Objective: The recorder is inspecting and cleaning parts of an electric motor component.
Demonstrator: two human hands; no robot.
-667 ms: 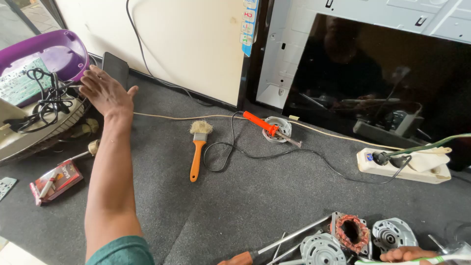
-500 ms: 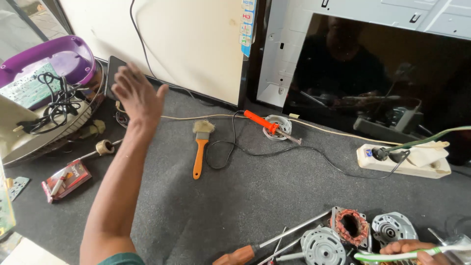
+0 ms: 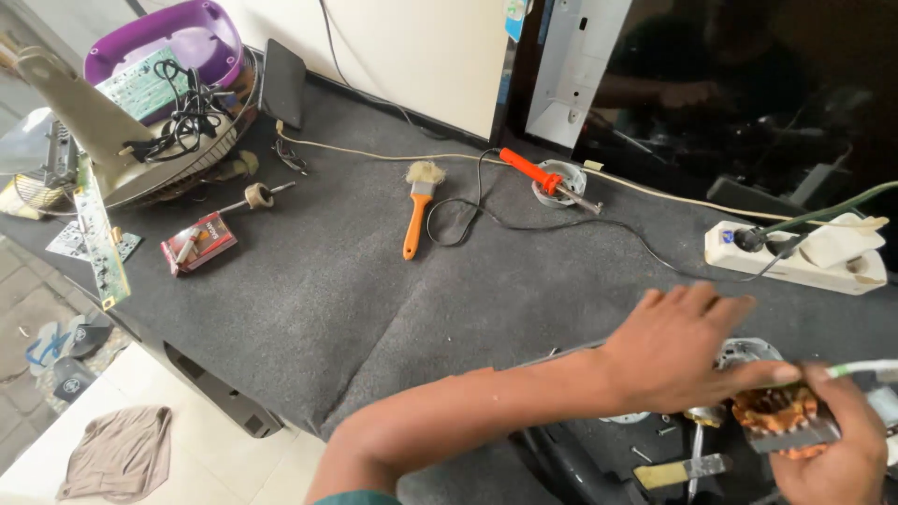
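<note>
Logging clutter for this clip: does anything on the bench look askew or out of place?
Yes. A green circuit board leans tilted over the bench's left edge, and a fan guard there is heaped with tangled cables. The soldering iron lies propped on a small round tin, cord looping loose.

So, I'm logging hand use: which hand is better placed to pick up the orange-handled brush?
Probably the left hand: flat, apparently empty. The right hand grips the copper-wound motor stator. The orange-handled brush lies far left, on the grey mat.
</note>
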